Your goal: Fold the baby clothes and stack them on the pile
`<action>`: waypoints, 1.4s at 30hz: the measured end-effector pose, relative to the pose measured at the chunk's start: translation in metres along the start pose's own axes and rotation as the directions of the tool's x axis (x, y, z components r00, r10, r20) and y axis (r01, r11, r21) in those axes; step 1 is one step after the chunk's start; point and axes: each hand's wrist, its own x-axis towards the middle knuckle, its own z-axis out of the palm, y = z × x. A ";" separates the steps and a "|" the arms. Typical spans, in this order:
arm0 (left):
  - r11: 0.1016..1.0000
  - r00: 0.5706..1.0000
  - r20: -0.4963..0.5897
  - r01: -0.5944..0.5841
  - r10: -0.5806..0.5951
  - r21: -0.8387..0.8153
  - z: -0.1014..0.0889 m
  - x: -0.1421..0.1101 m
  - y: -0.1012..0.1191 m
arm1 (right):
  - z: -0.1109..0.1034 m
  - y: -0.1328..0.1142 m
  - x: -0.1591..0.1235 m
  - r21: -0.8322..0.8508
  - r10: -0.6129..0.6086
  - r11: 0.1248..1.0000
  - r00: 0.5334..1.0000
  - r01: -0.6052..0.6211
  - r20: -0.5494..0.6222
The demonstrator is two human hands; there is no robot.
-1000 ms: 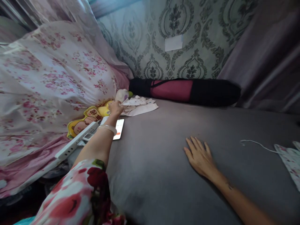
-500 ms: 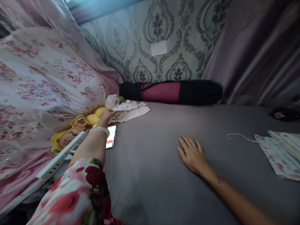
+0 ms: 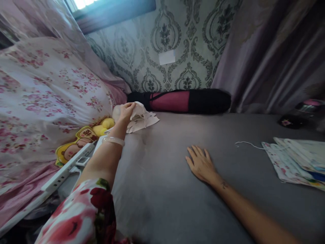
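At the far left of the grey bed sheet (image 3: 157,176), my left hand (image 3: 127,111) pinches the edge of a white cloth (image 3: 139,109) and holds that edge raised. Part of the cloth hangs down over another pale, light-coloured cloth (image 3: 149,123) lying flat on the sheet. My right hand (image 3: 201,164) rests palm down on the sheet with its fingers spread, holding nothing. A white soft toy is partly hidden behind my left hand.
A black and dark pink long bag (image 3: 170,101) lies along the wall. Folded patterned cloths (image 3: 291,159) with a white string (image 3: 250,145) lie at right. Yellow plush toys (image 3: 104,126), a cartoon cushion (image 3: 73,147) and a white power strip (image 3: 68,167) line the left edge.
My left hand has moved away from me and up, lifting an edge of the white cloth. The phone by my forearm is now hidden. My right hand stays flat on the sheet.
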 end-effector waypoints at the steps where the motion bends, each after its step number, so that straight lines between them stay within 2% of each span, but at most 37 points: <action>1: 0.995 0.999 0.030 0.016 -0.013 -0.100 0.009 -0.007 0.005 | 0.000 0.000 0.000 0.001 0.001 1.000 1.000 -0.001 -0.003; 3: 0.969 0.994 0.108 0.057 -0.031 -0.241 0.028 -0.024 0.012 | -0.001 -0.001 0.000 0.003 0.000 1.000 1.000 0.000 -0.005; 5: 0.945 0.982 0.177 0.114 -0.061 -0.308 0.047 -0.042 0.017 | -0.001 -0.001 -0.001 0.006 -0.002 1.000 1.000 0.002 -0.002; 8: 0.920 0.959 0.259 0.205 -0.120 -0.335 0.076 -0.074 0.021 | -0.002 0.000 -0.002 0.033 -0.002 0.999 1.000 0.002 0.005; 11: 0.900 0.920 0.364 0.274 -0.144 -0.338 0.104 -0.107 0.027 | -0.004 0.004 0.002 0.148 0.028 0.989 0.999 -0.031 0.023; 14: 0.856 0.885 0.432 0.353 -0.174 -0.379 0.128 -0.140 0.034 | -0.014 0.007 0.017 0.374 0.158 0.916 0.987 -0.141 -0.015; 16: 0.832 0.867 0.469 0.379 -0.166 -0.406 0.140 -0.160 0.038 | -0.024 0.008 0.032 0.513 0.277 0.838 0.955 -0.186 -0.108; 18: 0.823 0.850 0.507 0.387 -0.142 -0.417 0.150 -0.176 0.041 | -0.034 0.006 0.047 0.588 0.339 0.792 0.919 -0.165 -0.200; 20: 0.820 0.834 0.537 0.392 -0.126 -0.417 0.157 -0.189 0.042 | -0.042 0.004 0.058 0.625 0.372 0.765 0.899 -0.155 -0.231; 23: 0.826 0.827 0.546 0.396 -0.130 -0.402 0.161 -0.202 0.041 | -0.045 0.007 0.069 0.658 0.374 0.732 0.911 -0.175 -0.173; 26: 0.827 0.813 0.569 0.400 -0.121 -0.395 0.157 -0.209 0.036 | -0.040 0.021 0.073 0.683 0.345 0.704 0.934 -0.194 -0.091; 28: 0.821 0.775 0.627 0.410 -0.084 -0.398 0.151 -0.211 0.033 | -0.036 0.035 0.076 0.703 0.353 0.680 0.934 -0.210 -0.062; 32: 0.862 0.657 0.753 0.389 -0.013 -0.324 0.136 -0.210 0.031 | -0.041 0.059 0.078 0.766 0.387 0.611 0.920 -0.201 -0.067; 34: 0.895 0.623 0.781 0.322 0.045 -0.309 0.131 -0.208 0.033 | -0.052 0.067 0.078 0.778 0.367 0.606 0.926 -0.167 -0.087; 38: 0.938 0.613 0.775 0.156 0.154 -0.311 0.128 -0.206 0.038 | -0.083 0.076 0.069 0.719 0.279 0.688 0.950 -0.097 -0.139; 40: 0.941 0.614 0.770 0.131 0.171 -0.313 0.129 -0.206 0.041 | -0.099 0.077 0.061 0.681 0.225 0.727 0.968 -0.089 -0.113; 42: 0.929 0.614 0.768 0.149 0.183 -0.340 0.128 -0.207 0.045 | -0.114 0.076 0.054 0.676 0.178 0.730 0.983 -0.098 -0.049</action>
